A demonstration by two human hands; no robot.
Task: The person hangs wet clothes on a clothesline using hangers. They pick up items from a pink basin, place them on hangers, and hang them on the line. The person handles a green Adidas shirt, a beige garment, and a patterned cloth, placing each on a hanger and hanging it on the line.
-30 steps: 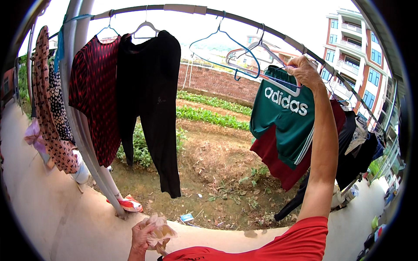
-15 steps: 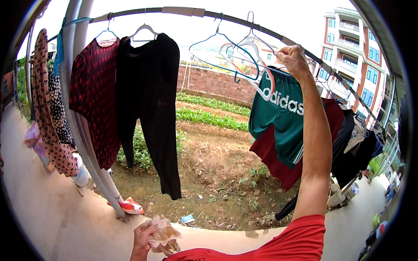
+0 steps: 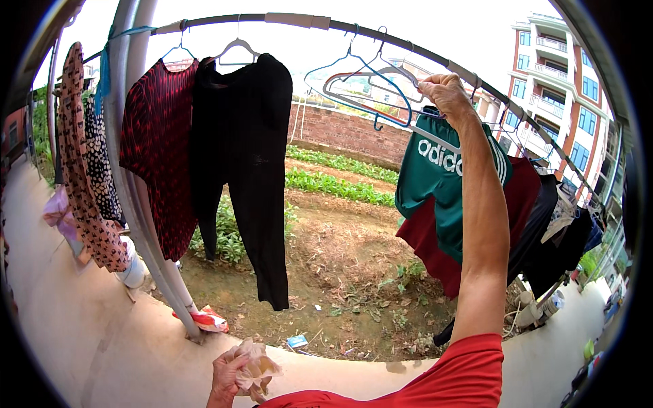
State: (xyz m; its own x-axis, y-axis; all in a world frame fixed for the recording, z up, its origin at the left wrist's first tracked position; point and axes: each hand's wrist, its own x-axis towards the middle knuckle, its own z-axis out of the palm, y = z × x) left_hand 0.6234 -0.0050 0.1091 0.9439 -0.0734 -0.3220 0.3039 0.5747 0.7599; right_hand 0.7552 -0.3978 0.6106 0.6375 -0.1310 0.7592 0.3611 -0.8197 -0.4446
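the shorts point(image 3: 432, 194) are deep green with white lettering and white side stripes; the garment behind them point(image 3: 428, 248) is maroon. one hanger point(image 3: 401, 71) is pale grey, another point(image 3: 350, 49) blue. the trousers point(image 3: 252, 153) are black, the top point(image 3: 160, 146) black patterned with red, the long cloth point(image 3: 85, 177) pink with dark motifs, the bag point(image 3: 257, 367) pale beige.
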